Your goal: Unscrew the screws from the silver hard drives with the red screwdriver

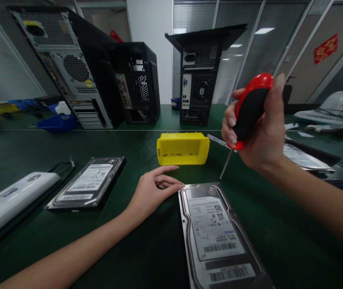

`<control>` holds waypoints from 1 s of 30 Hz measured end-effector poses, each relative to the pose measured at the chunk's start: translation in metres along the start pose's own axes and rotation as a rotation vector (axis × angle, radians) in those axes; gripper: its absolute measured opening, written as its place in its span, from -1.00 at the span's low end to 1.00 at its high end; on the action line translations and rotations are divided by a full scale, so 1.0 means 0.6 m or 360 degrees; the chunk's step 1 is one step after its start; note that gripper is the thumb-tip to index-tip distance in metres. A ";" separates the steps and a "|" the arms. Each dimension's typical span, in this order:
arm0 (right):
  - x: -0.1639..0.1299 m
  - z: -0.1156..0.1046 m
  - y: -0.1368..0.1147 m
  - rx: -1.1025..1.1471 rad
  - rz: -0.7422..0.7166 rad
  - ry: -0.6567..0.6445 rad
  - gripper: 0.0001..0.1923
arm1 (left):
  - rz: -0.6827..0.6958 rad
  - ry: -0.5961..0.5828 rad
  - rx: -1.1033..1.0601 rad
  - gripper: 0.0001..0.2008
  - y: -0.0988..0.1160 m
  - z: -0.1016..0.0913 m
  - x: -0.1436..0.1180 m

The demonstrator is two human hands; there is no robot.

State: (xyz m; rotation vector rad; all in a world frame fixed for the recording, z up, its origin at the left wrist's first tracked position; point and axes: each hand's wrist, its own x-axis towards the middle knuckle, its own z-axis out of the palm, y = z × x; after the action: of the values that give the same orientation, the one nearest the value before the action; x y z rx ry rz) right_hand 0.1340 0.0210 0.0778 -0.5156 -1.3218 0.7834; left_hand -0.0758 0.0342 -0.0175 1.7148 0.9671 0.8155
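Note:
A silver hard drive [216,228] with a white label lies in front of me on the dark green table. At its far left corner, my left hand [155,185] holds on with thumb and a finger pinched together, the index finger stretched out. My right hand [264,128] is wrapped around the fat red and black handle of a screwdriver [250,108]. The screwdriver is tilted, its thin shaft pointing down to the far right corner of the drive. Whether a screw sits under the tip is too small to tell.
A yellow bin [183,149] stands just beyond the drive. To the left lie a second hard drive [90,180] and a white oblong device [15,200] with a dark cable. Computer cases [200,80] line the back, near a blue tray [57,123]. Another drive [305,157] lies right.

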 end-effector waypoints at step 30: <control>-0.004 0.036 0.007 -0.0173 -0.0088 0.0036 -0.74 | 0.0014 0.0000 -0.0014 -0.53 0.001 0.000 -0.001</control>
State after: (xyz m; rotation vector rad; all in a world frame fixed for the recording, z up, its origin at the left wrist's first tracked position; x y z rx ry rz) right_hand 0.1120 0.0195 0.0774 -0.5702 -1.3574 0.6607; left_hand -0.0757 0.0334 -0.0168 1.7124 0.9550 0.8241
